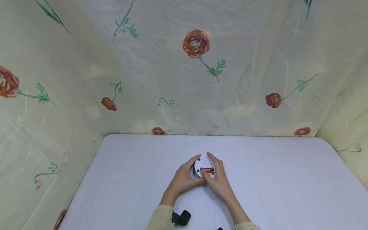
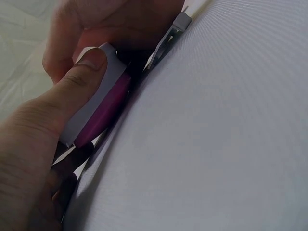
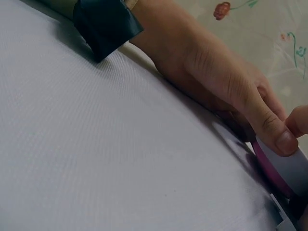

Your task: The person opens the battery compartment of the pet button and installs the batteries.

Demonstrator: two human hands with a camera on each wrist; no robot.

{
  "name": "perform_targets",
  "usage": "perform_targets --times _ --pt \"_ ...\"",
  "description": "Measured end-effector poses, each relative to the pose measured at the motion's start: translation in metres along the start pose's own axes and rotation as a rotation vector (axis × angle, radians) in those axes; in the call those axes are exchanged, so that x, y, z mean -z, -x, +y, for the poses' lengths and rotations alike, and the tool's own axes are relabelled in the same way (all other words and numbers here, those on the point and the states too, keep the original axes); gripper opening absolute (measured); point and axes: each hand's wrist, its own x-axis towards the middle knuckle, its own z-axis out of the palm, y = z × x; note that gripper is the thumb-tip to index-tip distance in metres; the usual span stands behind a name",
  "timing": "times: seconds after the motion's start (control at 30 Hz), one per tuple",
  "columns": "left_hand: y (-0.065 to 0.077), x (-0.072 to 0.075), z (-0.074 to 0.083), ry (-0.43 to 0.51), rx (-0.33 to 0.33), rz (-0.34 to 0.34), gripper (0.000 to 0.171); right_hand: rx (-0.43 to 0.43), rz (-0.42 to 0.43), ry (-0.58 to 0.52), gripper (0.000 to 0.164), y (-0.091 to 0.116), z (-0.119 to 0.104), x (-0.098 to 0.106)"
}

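Observation:
A small round white device (image 1: 205, 160), with speaker holes and several black dots on its upturned face, is held between both hands just over the table. Red-and-black batteries (image 1: 210, 171) sit in its open compartment. My left hand (image 1: 182, 179) grips the left edge, its thumb along the near side. My right hand (image 1: 220, 183) holds the right side, with its thumb on the left end of the batteries. In the left wrist view the device's side (image 2: 103, 108) shows white above and purple below; the fingers underneath are partly hidden.
The hands work over a white-covered table (image 1: 129, 179). A flowered curtain (image 1: 235, 92) stands behind it and along both sides. A black wrist camera (image 1: 181, 218) is strapped to the left wrist. Beside the device is a grey flat piece with a tab (image 2: 180, 23), its kind unclear.

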Motion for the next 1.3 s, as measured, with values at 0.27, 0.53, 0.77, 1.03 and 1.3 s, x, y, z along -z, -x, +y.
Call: perform_targets --times 0.27,0.53,0.77,1.03,1.3 --pt "0.001 0.0 0.001 -0.012 -0.003 -0.004 0.088 -0.019 -0.001 0.003 0.07 0.002 0.001 0.0" --pt "0.001 0.001 0.001 -0.008 0.014 -0.012 0.094 -0.032 -0.046 -0.026 0.069 -0.001 0.003 0.019" --pt "0.001 0.0 0.004 -0.006 0.045 -0.035 0.093 -0.081 -0.127 -0.026 0.052 -0.002 0.005 0.042" --pt "0.0 0.0 0.003 0.011 0.041 -0.026 0.094 -0.077 -0.244 0.112 0.042 0.003 0.009 0.067" --pt "0.0 0.0 0.004 0.026 0.06 -0.031 0.094 0.031 -0.384 0.258 0.049 0.01 0.009 0.076"
